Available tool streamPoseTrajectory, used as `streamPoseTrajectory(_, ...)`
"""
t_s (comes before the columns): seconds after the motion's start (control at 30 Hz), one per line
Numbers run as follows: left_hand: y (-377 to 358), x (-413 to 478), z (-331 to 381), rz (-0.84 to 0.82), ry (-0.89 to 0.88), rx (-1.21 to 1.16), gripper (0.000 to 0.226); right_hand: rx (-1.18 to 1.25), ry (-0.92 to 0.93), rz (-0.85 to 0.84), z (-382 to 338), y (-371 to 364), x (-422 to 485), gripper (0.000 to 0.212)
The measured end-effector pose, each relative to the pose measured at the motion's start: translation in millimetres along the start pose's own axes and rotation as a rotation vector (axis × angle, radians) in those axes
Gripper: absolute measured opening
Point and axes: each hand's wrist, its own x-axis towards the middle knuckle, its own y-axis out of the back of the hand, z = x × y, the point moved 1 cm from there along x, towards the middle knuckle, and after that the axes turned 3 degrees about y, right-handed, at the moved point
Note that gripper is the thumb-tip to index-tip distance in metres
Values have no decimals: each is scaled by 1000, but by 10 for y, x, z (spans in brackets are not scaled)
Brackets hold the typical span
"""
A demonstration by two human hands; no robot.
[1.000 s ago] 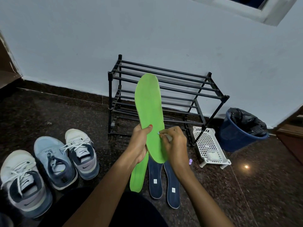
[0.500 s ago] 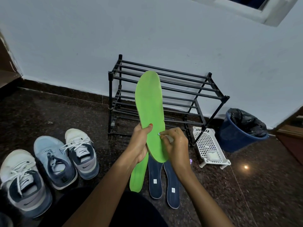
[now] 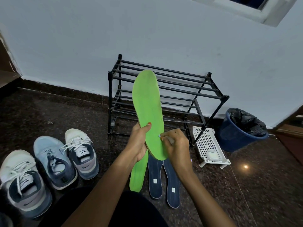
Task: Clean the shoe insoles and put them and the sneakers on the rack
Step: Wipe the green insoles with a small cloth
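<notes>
My left hand (image 3: 138, 141) grips a green insole (image 3: 147, 102) near its heel and holds it upright in front of the black rack (image 3: 188, 89). My right hand (image 3: 177, 145) pinches a small white wad (image 3: 169, 139) against the insole's lower right edge. On the floor below lie a second green insole (image 3: 137, 176) and two dark blue insoles (image 3: 155, 179) (image 3: 172, 185). Three sneakers stand at the left: a white and navy one (image 3: 82, 153), a light blue one (image 3: 52, 161), and a white and grey one (image 3: 23, 181).
A white perforated plastic tray (image 3: 208, 145) holding a pale block lies right of the rack. A blue bin (image 3: 237, 135) with a black liner stands against the wall further right. The floor is dark speckled stone; the rack's shelves are bare.
The green insole has tilted and risen very slightly. My right hand's fingertips have shifted a little along its lower edge.
</notes>
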Motion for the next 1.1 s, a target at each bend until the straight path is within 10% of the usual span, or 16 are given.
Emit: streamPoseTrajectory(1.1, 43, 24, 28, 66, -2, -11, 21, 33, -32, -19, -77, -28, -67, 11)
